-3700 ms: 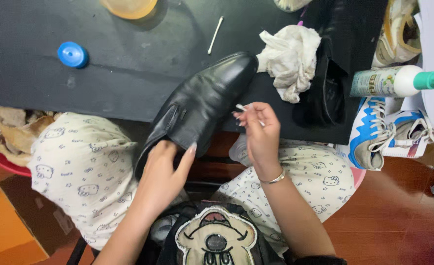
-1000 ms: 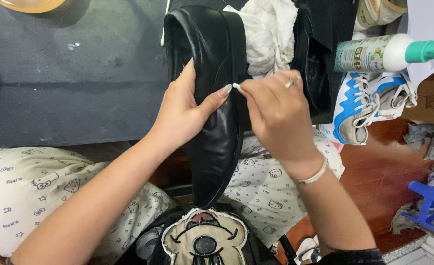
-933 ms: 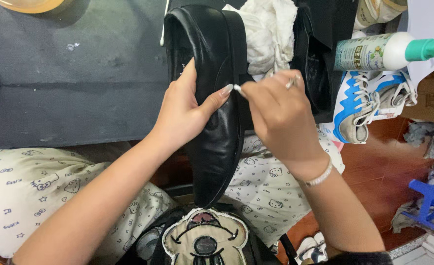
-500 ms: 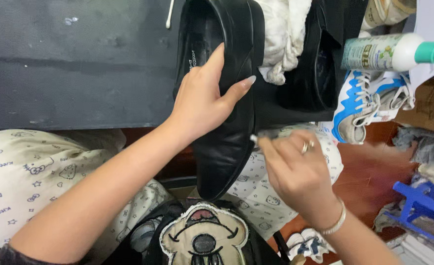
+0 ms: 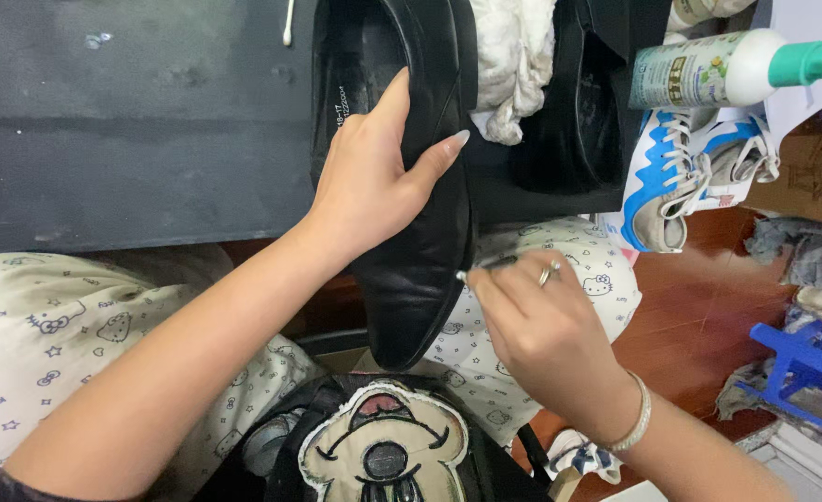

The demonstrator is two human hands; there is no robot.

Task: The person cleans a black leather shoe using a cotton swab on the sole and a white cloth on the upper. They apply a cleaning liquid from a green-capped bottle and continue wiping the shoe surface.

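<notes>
Shoe (image 5: pixel 411 223) overhangs counter (image 5: pixel 132 139) edge — toe over lap.
Left hand (image 5: pixel 374 181) fingers wrapped around its upper; right hand (image 5: pixel 541 330) fingers pinch swab (image 5: pixel 485 267) at sole edge.

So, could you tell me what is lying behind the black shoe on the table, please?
Behind the black shoe, a crumpled white cloth lies on the dark table, beside a second black shoe. The cloth's left edge is hidden by the shoe.
</notes>
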